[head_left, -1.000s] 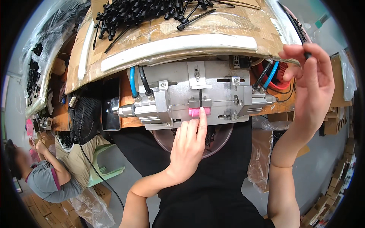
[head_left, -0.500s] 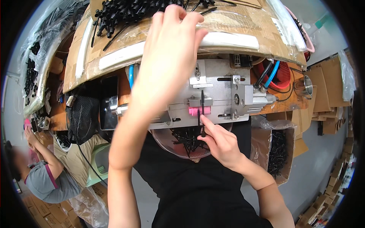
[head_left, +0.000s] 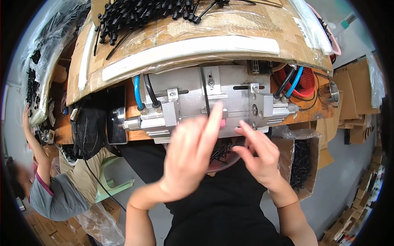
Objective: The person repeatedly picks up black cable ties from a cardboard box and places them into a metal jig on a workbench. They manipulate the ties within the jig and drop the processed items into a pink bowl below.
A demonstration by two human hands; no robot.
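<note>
My left hand, slightly blurred, is raised before the metal fixture. It pinches a thin black rod, which points away across the fixture plate; its near end is hidden by my fingers. A small pink block shows behind that hand on the metal fixture. My right hand is at the plate's front edge, thumb and forefinger apart, with no held piece that I can make out. Below the hands, a bowl of black rods is partly covered.
A cardboard sheet across the back bears a pile of capped black rods. Clamp blocks with hoses flank the plate. A lined box of black pieces stands at right, near a red basket. Another person sits at left.
My left hand has come back from the pile toward me, now with a black rod. My right hand has drawn right, away from the pink block and the rod it held there.
</note>
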